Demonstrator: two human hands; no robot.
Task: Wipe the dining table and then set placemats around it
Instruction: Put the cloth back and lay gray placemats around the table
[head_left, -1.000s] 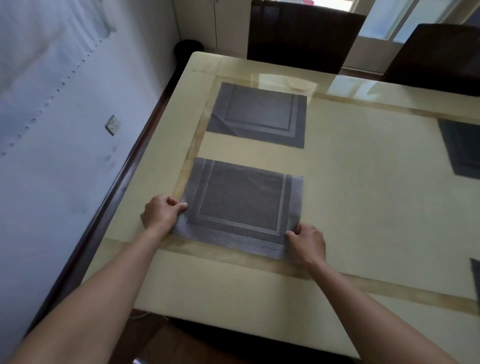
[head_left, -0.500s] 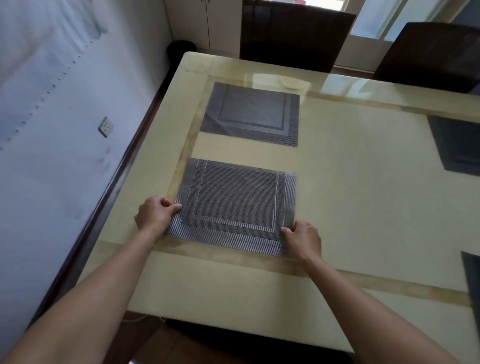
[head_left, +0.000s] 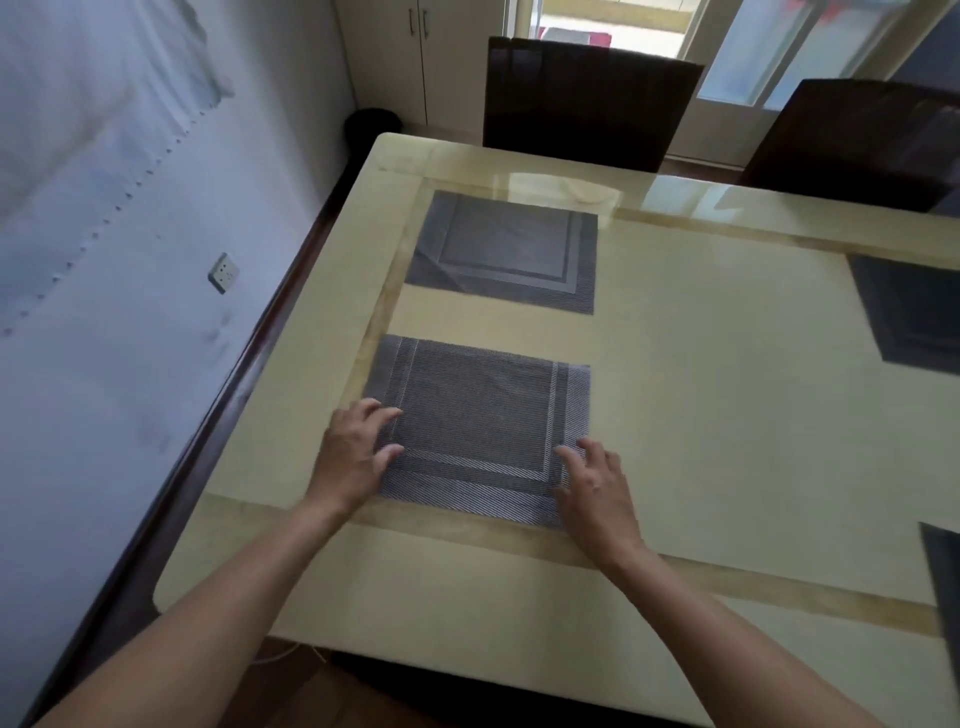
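**Two flat hands on the nearest placemat**

Two hands lay on the near placemat (head_left: 483, 431), a grey woven rectangle with pale border stripes, just left of the frame's centre. It lay flat on the cream counter (head_left: 727, 415). Its long axis ran left to right across the frame, dipping slightly toward the right. Its short left edge followed the tan inlay band near the counter's left side, and its near long edge lay along the band crossing the lower frame.

The left hand (head_left: 353, 457) rested on the mat's lower left part, fingers straight and loosely spread, gripping nothing. The right hand (head_left: 597, 488) covered the lower right corner the same way, fingers stretched out over the weave, with nothing pinched. Both forearms reached in from the bottom of the frame.

Above it in the frame, well apart, a second placemat (head_left: 504, 252) lay flat with the same left-to-right long axis, its left edge also by the band. A third placemat (head_left: 914, 317) was cut off by the right edge, and a dark sliver of a fourth placemat (head_left: 945, 577) showed at lower right.

Two dark chairs stood at the counter's far side, one (head_left: 587, 98) at top centre and another (head_left: 862, 140) at top right. A wall socket (head_left: 223, 272) sat on the pale wall at left.
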